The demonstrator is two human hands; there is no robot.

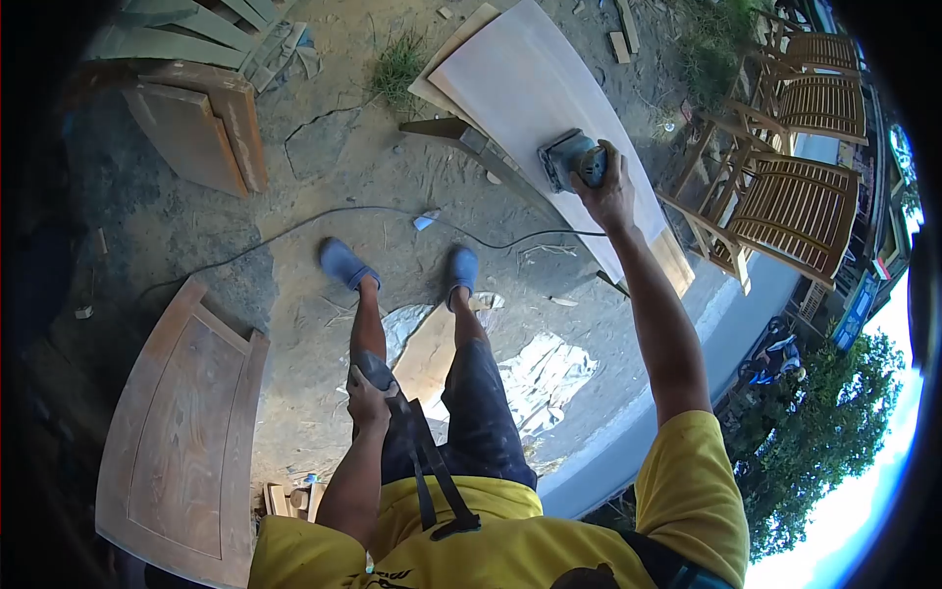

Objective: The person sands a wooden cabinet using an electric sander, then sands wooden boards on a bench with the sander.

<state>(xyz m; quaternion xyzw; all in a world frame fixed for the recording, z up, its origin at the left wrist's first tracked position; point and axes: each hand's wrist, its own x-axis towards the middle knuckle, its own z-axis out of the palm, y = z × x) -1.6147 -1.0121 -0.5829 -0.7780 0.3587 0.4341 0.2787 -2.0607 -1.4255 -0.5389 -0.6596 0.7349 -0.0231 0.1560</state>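
My right hand (pixel 610 191) is wrapped round the top of an electric sander (pixel 563 160). The sander's pad rests on a long pale wooden board (pixel 530 74). A dark cord (pixel 365 208) runs across the ground and passes by the board's near edge. My left hand (pixel 370 402) is closed on a dark, rounded object (pixel 373 370) in front of my thigh; its kind cannot be made out. Dark straps (pixel 432 461) hang beside that hand from my chest.
A trestle (pixel 461 134) stands under the board. Slatted wooden chairs (pixel 797 211) line the right side. A panelled wooden door (pixel 186 432) lies at lower left, and wooden panels (pixel 186 133) stand at upper left. Cardboard (pixel 427 355) and a white sheet (pixel 549 378) lie near my feet.
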